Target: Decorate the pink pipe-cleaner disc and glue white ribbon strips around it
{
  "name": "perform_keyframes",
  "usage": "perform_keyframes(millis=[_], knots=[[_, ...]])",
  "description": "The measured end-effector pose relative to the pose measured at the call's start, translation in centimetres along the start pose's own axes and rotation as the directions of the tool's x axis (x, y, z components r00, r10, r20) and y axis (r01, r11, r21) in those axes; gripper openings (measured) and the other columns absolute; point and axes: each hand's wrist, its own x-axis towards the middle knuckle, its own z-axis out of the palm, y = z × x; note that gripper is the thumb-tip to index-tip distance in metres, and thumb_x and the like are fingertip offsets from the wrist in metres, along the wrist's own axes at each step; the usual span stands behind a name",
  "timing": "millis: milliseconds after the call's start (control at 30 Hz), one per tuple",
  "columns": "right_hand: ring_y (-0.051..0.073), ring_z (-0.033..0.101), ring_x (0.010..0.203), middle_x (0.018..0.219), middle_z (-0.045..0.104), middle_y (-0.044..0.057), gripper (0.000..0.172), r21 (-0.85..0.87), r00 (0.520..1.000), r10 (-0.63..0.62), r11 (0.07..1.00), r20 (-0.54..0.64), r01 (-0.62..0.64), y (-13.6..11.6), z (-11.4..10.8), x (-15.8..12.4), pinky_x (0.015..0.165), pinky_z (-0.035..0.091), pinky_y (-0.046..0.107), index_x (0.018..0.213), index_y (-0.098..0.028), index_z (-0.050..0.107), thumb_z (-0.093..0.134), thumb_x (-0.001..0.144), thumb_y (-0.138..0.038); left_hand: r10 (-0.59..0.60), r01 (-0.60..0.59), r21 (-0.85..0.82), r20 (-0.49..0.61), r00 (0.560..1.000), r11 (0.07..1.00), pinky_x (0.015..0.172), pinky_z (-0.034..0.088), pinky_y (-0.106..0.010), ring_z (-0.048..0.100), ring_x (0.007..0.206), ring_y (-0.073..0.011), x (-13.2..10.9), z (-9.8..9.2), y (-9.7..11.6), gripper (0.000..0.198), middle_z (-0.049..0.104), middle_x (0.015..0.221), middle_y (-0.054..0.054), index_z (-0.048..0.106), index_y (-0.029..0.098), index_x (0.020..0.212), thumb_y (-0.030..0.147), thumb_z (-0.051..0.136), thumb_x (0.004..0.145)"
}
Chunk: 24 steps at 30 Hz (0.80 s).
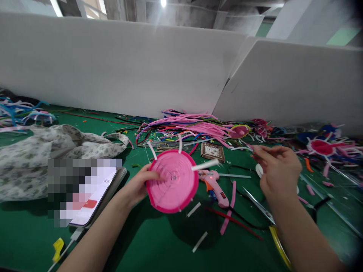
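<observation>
My left hand (138, 187) grips the left edge of a round pink disc (177, 185), thumb on its face. The disc looks coiled, with a darker pink rim and several short white pipe cleaner pieces (205, 164) sticking out of its edge. My right hand (276, 166) is raised to the right, its fingers pinched together. What sits at those fingertips is too small to make out. Between the hands, a pink hot glue gun (217, 187) lies on the table with a glue stick in its back. Loose white pieces (200, 241) lie below the disc.
A phone (98, 196) on a cable and a patterned cloth (65, 145) lie at left. Pink pipe cleaners (195, 125) are heaped at the back before a white partition (119, 64). Scissors (259, 206) lie beside my right forearm. Finished-looking pieces (321, 147) and scraps crowd the right.
</observation>
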Motion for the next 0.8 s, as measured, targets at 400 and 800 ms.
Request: perform_keyframes(millis=[400, 800], knots=[[0.015, 0.063, 0.07, 0.073, 0.064, -0.001, 0.023, -0.175, 0.689, 0.16, 0.983, 0.706, -0.05, -5.6, 3.1, -8.5, 0.066, 0.053, 0.027, 0.073, -0.023, 0.054, 0.076, 0.068, -0.027, 0.068, -0.021, -0.406, 0.101, 0.993, 0.914, 0.064, 0.055, -0.026, 0.068, 0.081, -0.0198, 1.5, -0.8, -0.4, 0.044, 0.069, 0.095, -0.01, 0.051, 0.013, 0.12, 0.034, 0.051, 0.082], [0.017, 0.066, 0.081, 0.08, 0.062, -0.002, 0.023, -0.009, 0.803, 0.154, 0.983, 0.576, -0.182, -3.9, 6.6, -13.1, 0.075, 0.054, 0.032, 0.078, -0.024, 0.05, 0.072, 0.073, -0.026, -0.131, 0.223, -0.166, 0.435, 0.891, 0.961, 0.053, 0.048, -0.027, 0.066, 0.06, -0.0202, 2.2, 0.0, -2.7, 0.069, 0.068, 0.066, -0.01, 0.063, 0.012, 0.093, 0.069, 0.026, 0.083]])
